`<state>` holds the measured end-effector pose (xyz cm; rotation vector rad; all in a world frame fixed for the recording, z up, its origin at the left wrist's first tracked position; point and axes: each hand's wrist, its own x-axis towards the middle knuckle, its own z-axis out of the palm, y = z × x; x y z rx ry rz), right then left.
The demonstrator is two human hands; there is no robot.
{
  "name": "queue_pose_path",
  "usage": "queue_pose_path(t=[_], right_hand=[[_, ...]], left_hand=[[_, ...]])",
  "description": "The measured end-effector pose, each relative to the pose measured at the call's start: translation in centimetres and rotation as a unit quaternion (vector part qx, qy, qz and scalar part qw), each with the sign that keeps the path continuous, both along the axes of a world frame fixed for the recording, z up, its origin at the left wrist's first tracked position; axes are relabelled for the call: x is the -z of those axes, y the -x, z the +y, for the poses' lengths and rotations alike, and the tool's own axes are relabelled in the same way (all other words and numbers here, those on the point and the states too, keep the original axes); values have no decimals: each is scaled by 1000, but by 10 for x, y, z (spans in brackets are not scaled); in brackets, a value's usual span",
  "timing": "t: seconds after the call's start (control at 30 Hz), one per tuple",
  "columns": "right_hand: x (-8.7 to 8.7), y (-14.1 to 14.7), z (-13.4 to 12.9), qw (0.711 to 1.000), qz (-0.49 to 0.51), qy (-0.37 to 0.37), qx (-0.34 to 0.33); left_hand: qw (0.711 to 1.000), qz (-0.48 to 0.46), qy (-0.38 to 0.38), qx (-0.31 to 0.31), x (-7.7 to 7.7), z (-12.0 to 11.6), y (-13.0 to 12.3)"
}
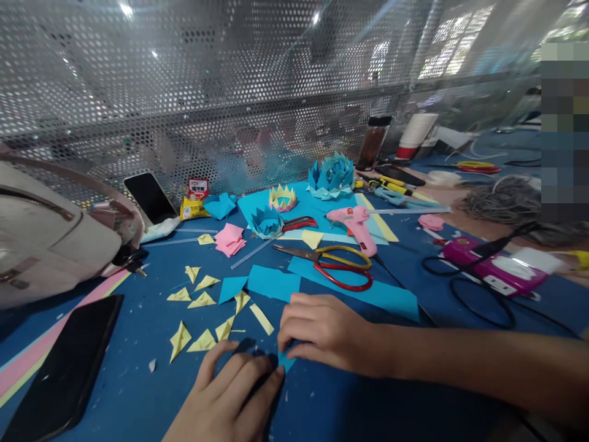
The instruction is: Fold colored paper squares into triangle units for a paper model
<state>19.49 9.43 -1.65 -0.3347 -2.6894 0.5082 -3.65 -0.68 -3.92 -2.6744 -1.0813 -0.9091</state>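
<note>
A small piece of blue paper (286, 363) lies on the blue tabletop, mostly covered by my fingers. My right hand (326, 331) is closed on it, with the fingers bent over its far side. From the near left, my left hand (237, 390) holds the paper's edge down with its thumb side, the other fingers curled against the table. Folded yellow paper triangles (201, 299) are scattered beyond my left hand. Beyond my right hand are blue paper strips (275, 283) and scissors (343, 264) with one yellow and one red handle.
A pink glue gun (356, 224) rests near blue paper flowers (332, 177) at the back. On the left are a dark phone (64, 368) and a pale bag (55, 236). A magenta power strip (494, 264) with black cable lies right. A perforated metal panel (207, 80) stands behind.
</note>
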Motion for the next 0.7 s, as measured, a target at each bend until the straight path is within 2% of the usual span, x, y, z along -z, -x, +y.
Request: queue_pose_path(t=[0.13,0.37,0.47,0.57,0.7], right_hand=[[-5,3,0,999,-32,39,-2],[-5,2,8,999,-26,32,-27],[-4,-1,11,999,13,18,-46],[-6,-5,12,998,40,-4,-47],[-9,-8,11,997,15,-66,-47]], left_hand=[[1000,12,-7,0,-3,1,0],[998,55,-29,16,-6,5,6],[997,76,-27,23,-5,5,5],[1000,14,-18,1,-5,4,2],[999,27,-10,15,-7,4,0]])
